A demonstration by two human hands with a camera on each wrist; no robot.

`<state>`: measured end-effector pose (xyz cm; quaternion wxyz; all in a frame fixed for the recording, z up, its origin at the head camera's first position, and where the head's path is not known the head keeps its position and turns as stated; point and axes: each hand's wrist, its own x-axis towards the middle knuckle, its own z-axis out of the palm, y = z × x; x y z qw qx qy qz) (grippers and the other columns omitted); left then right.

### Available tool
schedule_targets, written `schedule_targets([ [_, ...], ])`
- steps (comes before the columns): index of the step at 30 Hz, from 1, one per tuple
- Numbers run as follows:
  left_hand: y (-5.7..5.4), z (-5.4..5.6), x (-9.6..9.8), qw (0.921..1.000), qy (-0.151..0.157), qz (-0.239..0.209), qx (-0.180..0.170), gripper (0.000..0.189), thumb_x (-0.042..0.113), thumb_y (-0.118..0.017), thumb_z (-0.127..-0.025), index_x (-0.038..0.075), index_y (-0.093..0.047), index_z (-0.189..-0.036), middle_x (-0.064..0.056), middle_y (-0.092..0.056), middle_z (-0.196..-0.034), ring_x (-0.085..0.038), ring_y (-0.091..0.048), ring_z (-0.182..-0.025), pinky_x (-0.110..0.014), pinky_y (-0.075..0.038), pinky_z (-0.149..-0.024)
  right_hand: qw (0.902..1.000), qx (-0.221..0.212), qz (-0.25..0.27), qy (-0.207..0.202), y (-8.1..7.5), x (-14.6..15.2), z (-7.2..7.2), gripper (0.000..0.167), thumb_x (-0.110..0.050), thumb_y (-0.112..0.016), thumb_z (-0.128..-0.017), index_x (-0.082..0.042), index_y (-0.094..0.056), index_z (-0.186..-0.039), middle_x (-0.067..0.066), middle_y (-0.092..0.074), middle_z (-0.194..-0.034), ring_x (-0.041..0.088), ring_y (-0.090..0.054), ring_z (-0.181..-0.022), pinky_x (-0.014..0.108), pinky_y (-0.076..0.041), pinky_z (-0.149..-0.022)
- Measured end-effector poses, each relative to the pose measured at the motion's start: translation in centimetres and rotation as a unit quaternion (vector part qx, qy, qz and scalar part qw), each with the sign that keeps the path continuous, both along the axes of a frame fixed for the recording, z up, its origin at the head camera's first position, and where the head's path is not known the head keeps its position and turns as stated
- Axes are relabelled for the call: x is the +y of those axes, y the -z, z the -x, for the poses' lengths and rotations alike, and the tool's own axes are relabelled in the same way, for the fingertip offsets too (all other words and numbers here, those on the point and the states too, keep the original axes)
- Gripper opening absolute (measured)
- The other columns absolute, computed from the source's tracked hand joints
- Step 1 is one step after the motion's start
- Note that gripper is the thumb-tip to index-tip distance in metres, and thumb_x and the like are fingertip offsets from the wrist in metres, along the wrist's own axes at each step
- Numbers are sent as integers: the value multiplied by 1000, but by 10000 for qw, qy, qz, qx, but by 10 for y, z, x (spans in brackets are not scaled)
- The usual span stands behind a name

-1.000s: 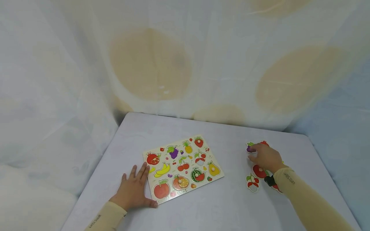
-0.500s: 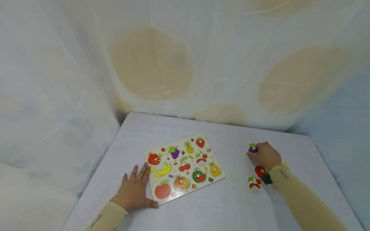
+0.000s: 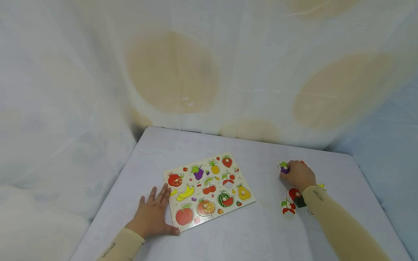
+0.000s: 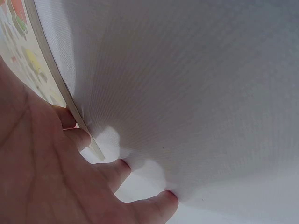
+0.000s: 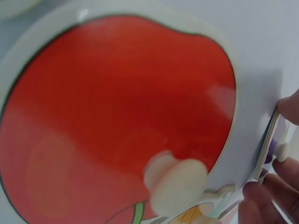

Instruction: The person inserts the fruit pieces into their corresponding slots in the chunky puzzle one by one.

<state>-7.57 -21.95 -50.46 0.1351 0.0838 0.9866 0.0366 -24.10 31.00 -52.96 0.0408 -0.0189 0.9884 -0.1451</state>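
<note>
A fruit-print wooden puzzle board lies on the table. My left hand rests at its left edge, fingers spread and thumb at the near corner. In the left wrist view, fingertips touch the white cloth beside the board's edge. Over to the right, my right hand pinches a grape puzzle piece. The right wrist view shows thumb and fingers at the edges of this piece, which looks tilted; its white knob stands out. Just below that hand lies a red apple piece with a pale knob.
A cherry piece lies nearest on the right. Parts of a red piece and a yellow piece show behind the right hand and wrist. Pear, watermelon, orange and strawberry on the board carry knobs. Cloth walls surround the table.
My right hand has gone from fingers over the grape piece to pinching it, and the piece has turned slightly. The left hand stays on the board's edge. The whole head view has shifted a little.
</note>
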Motion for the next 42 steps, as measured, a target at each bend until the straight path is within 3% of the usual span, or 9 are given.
schedule_targets([
  [7, 0, 0, 1, 10000, -2, 30, 1, 146, 92, -68, -47, 7, -26, -158, -11, -18, -165, -49, -15, -145, -79, -19, -102, 9996, 57, 31, -282, -1, 0, 1, 49, -33, -80, -80, 5, -69, -109, 16, -68, -97, 29, -62, -81, 54, -54, -78],
  [20, 3, 1, 0, 10000, -14, 31, -32, 146, 92, -68, -47, 8, -26, -158, -10, -17, -165, -49, -16, -145, -79, -19, -102, 9992, -40, 26, -398, -4, 0, 0, 56, -36, -81, -79, 6, -68, -113, 19, -68, -103, 33, -63, -88, 56, -53, -84],
  [27, 2, 0, 0, 10000, 16, 54, -5, 146, 92, -67, -47, 7, -25, -158, -11, -18, -165, -50, -16, -145, -79, -20, -102, 9986, -21, 197, -483, -8, -6, -3, 58, -41, -83, -79, 3, -68, -114, 23, -65, -115, 37, -61, -98, 57, -52, -88],
  [34, 0, 0, 0, 10000, 19, 20, -12, 145, 91, -69, -47, 6, -27, -158, -12, -19, -164, -50, -17, -144, -79, -20, -102, 9978, -16, 124, -657, -18, -27, -6, 55, -42, -84, -77, -2, -69, -113, 23, -62, -124, 37, -61, -104, 54, -53, -87],
  [42, 1, 0, 0, 10000, 44, 38, 59, 146, 92, -68, -47, 6, -27, -158, -12, -19, -164, -51, -17, -144, -79, -21, -101, 9906, 236, 200, -1329, -37, -69, -7, 43, -36, -85, -77, -10, -71, -108, 11, -66, -118, 33, -62, -107, 53, -51, -93],
])
